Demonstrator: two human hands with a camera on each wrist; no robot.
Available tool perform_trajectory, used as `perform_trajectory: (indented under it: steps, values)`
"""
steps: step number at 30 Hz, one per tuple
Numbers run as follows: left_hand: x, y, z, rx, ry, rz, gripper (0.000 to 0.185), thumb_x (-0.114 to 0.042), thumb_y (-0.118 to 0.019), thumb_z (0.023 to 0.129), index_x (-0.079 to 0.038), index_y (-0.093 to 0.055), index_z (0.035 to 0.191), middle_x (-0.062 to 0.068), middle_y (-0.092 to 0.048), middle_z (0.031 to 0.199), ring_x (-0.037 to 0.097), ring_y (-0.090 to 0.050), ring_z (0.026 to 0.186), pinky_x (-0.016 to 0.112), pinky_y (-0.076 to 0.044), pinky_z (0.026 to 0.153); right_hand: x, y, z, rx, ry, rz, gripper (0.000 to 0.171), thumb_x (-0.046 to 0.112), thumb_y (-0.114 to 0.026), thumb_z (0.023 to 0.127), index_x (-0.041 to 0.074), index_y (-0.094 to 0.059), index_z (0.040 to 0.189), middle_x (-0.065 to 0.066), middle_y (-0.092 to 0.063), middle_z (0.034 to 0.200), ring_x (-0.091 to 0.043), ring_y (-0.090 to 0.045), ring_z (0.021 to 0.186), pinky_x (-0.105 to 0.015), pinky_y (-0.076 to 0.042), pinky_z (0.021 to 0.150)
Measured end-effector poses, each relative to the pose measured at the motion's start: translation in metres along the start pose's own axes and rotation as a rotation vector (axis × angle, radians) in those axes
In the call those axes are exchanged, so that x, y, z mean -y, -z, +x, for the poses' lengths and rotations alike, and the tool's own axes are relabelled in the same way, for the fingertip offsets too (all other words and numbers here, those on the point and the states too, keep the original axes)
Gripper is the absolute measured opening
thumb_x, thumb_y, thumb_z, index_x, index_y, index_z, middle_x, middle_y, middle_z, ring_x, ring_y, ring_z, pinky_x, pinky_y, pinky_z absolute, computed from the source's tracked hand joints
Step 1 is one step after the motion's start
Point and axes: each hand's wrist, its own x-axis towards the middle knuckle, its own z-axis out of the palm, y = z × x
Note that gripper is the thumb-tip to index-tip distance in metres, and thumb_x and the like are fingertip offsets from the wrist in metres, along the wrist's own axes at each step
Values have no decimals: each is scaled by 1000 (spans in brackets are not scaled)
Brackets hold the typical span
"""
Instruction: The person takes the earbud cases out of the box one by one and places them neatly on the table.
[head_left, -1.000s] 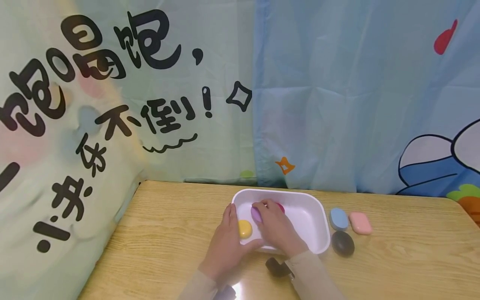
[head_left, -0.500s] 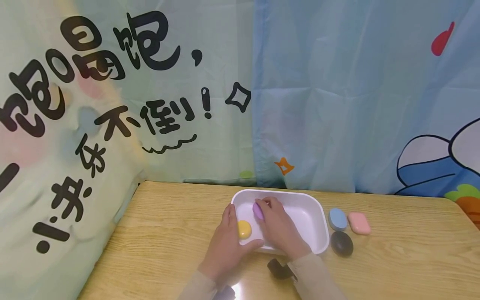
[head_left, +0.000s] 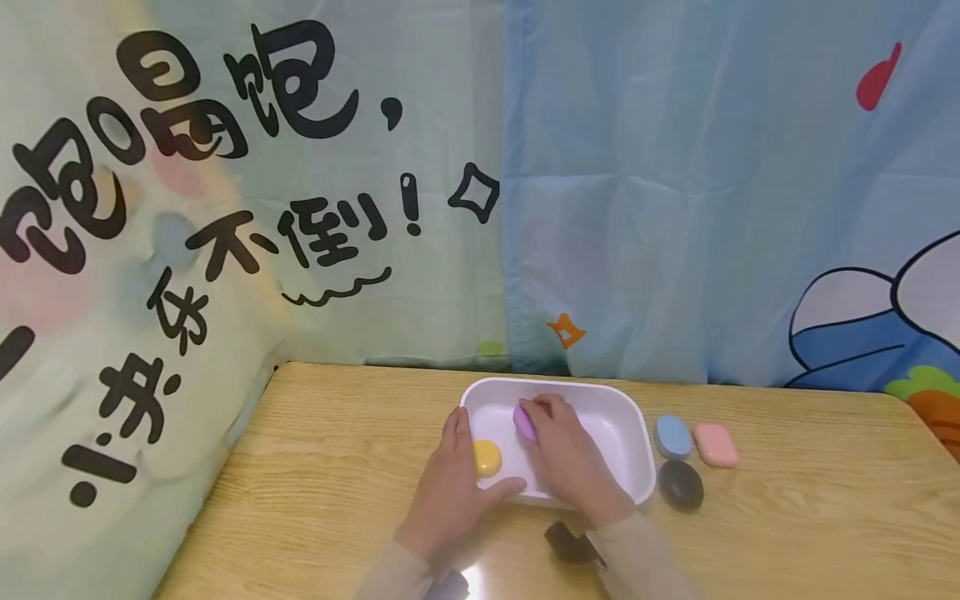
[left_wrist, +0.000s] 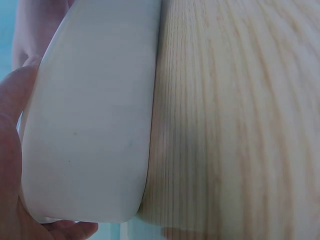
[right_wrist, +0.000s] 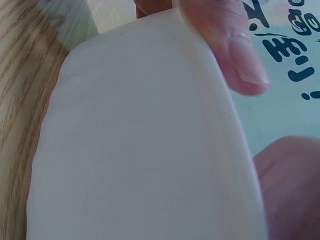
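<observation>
Item: white tray [head_left: 628,433] on the wooden table [head_left: 315,467], my left hand [head_left: 450,483] gripping its near-left rim to steady it, my right hand [head_left: 562,454] pinching a purple soap [head_left: 523,422] inside, beside a yellow soap [head_left: 486,457].

Table: a light wooden table [head_left: 315,492] is seen across the lower part of the frame.
Centre: a white tub [head_left: 626,412] is set on it.
Right of centre: a blue soap [head_left: 672,436], a pink soap [head_left: 715,444] and a black soap [head_left: 681,485] are laid just beside the tub.
</observation>
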Motion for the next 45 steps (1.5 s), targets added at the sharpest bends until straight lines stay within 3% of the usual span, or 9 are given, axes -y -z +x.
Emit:
perform_trajectory:
  steps: [11,19,35,45]
  values:
    - [0,-1,0,-10,9,9,119,-64,-72,82,7,-15,157,26,-21,162,44,-47,133,51,-42,108,-5,13,-5,-7,-5,-16,38,10,-64,98,-4,-61,133,-23,-54,127,-38,-53,119,-51,-45,105]
    - [-1,-1,0,-9,11,-1,119,-64,-73,81,7,-15,157,24,-21,162,44,-48,132,51,-43,108,-9,22,-10,-60,30,-22,36,8,-64,97,-4,-63,131,-24,-55,125,-39,-54,117,-52,-47,100]
    - [0,-1,1,6,20,-6,119,-67,-70,82,5,-14,158,22,-21,163,43,-48,132,50,-43,108,-16,45,-24,-29,-29,-56,50,2,-70,89,-4,-57,138,-25,-51,132,-41,-49,123,-55,-47,102]
    - [-2,0,0,16,34,-30,117,-65,-71,83,5,-14,158,21,-19,164,44,-45,135,51,-39,111,-24,58,-33,-61,-30,-78,49,2,-71,89,-5,-59,135,-25,-52,130,-42,-52,116,-57,-51,94]
